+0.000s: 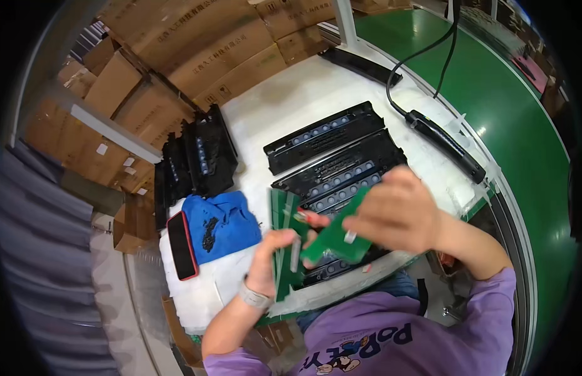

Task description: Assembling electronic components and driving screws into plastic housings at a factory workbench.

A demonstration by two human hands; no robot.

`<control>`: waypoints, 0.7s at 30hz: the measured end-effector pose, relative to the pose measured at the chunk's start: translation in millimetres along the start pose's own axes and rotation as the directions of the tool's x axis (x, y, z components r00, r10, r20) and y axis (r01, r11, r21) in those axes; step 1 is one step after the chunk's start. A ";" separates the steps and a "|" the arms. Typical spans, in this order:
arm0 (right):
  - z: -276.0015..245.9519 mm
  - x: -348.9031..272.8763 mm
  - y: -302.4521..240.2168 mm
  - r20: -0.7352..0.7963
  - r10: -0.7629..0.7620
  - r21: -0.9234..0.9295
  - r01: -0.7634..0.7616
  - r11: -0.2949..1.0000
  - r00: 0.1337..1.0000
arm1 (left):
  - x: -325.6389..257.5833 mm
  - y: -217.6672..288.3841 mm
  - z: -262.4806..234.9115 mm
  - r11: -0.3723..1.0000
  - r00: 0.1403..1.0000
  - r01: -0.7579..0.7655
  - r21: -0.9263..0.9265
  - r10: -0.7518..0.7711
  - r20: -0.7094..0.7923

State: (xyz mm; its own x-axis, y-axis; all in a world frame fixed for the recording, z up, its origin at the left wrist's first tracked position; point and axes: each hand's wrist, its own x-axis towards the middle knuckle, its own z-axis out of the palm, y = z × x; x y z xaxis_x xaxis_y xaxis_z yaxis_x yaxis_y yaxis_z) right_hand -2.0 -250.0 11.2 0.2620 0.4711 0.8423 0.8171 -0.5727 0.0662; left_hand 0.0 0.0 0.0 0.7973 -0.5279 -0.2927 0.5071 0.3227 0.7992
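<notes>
Green boards in both hands, lower centre

Left hand [264,263] clamped on a stack of green circuit boards [281,250]. Right hand [400,213], blurred, closed on a green circuit board [342,237], lower centre. Black housings [325,136] at centre hold rows of round discs [324,131]. Left of centre: blue cloth [239,216] bearing small black pieces [209,235]. Cardboard cartons [200,53], upper left; contents hidden.

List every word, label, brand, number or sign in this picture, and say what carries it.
Wording described, not copied.
Brown cardboard boxes: dark printed characters, small framed signs.
Purple short-sleeved fabric shirt: large dark lettering, cartoon print.
Small white rectangular label on the flat green board: too small, blurred.
White rectangular stickers on boxes at left: too small.
</notes>
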 end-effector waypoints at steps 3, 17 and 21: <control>-2.5 4.3 51.0 0.108 -0.077 -0.160 0.093 0.983 0.991 | 36.2 15.0 -6.7 0.980 0.980 -0.196 -0.024 0.195 -0.039; 112.5 0.5 128.6 0.406 -0.122 -0.187 0.213 0.959 0.906 | 95.6 54.4 -27.7 0.212 0.958 -0.226 0.951 0.223 0.178; 111.0 4.7 134.2 0.426 -0.024 -0.142 0.093 0.985 0.905 | 98.4 52.3 -28.6 0.123 0.946 -0.234 0.964 0.258 0.197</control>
State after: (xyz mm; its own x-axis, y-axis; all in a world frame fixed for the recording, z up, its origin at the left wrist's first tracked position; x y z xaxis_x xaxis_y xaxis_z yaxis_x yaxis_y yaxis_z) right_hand 165.9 -250.2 -35.3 0.4359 0.7254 0.5327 0.7564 -0.6160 0.2199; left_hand 114.3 -12.6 -2.0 0.8202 -0.5711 0.0325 -0.4402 -0.5939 0.6735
